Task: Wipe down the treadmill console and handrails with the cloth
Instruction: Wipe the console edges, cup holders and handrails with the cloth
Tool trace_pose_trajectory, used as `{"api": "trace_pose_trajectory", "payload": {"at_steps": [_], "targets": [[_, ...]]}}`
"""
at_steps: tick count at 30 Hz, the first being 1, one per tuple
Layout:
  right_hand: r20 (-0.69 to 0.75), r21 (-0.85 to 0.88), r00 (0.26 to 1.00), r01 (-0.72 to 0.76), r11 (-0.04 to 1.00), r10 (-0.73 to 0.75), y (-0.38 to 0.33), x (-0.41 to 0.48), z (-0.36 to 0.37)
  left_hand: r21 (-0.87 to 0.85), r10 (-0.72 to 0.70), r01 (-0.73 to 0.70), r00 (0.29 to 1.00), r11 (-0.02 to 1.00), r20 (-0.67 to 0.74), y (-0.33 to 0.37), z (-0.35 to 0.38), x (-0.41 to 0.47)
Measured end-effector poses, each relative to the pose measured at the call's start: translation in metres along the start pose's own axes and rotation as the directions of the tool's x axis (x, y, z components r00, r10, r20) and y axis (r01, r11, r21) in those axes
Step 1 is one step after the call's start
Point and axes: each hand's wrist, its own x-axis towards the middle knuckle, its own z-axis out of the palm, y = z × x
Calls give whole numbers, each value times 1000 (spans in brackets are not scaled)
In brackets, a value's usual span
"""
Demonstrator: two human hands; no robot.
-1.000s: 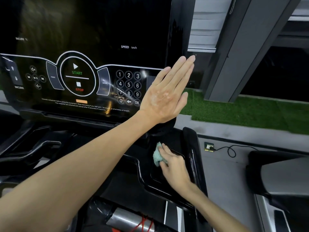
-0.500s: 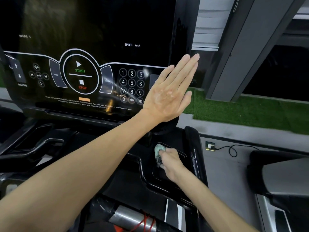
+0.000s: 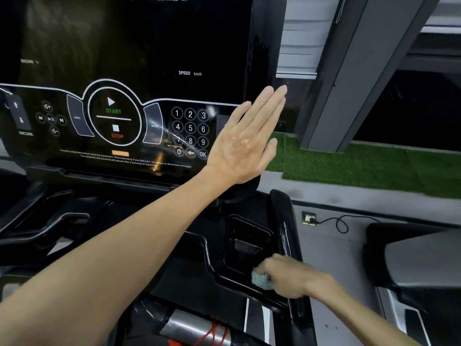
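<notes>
The black treadmill console fills the upper left, with START and STOP marks and a number keypad. My left hand lies flat with straight fingers against the console's right edge. Below it is a black moulded tray recess beside the right handrail. My right hand grips a small teal cloth and presses it on the near rim of that recess. The hand is motion-blurred.
A second treadmill stands at the right. A floor socket with a black cable lies on the grey floor between the machines. Green artificial turf and a grey pillar lie beyond. A red cord shows below the console.
My right hand has slid the cloth from the far side of the tray recess toward me, to its near rim. My left hand stays flat on the console edge.
</notes>
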Motion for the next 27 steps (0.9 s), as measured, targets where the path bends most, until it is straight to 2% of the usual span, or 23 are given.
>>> {"api": "trace_pose_trajectory", "payload": {"at_steps": [2,6,8,12,14,16,17,19,24,27], "targets": [[-20,27,999,36,999,-35,-10,-2,-1,9,-3,3,1000,1000,4,0,0,0],[-191,139,972,168,976,-140,-29,14,8,8,1,-1,1000,1000,-2,0,-1,0],[-217,145,964,190,971,-157,-24,18,16,8,0,0,1000,1000,-2,0,0,0],[-244,-8,963,113,994,-111,4,2,17,13,-4,4,1000,1000,9,0,1,0],[-426,-31,903,46,998,-55,14,-2,7,8,-4,4,1000,1000,7,-1,1,0],[-653,-13,756,-73,997,47,23,3,-4,4,-5,5,1000,1000,2,-1,0,0],[-703,-2,705,-130,992,91,27,8,-7,3,-4,4,1000,1000,2,-1,0,0],[-685,13,714,-188,982,145,32,18,0,-1,-2,2,1000,1000,7,0,-1,0],[-646,153,731,-161,975,223,31,6,42,5,-5,5,1000,1000,-2,0,0,0],[-625,166,738,-194,967,255,27,0,57,16,-6,6,1000,1000,-3,0,2,0]]}}
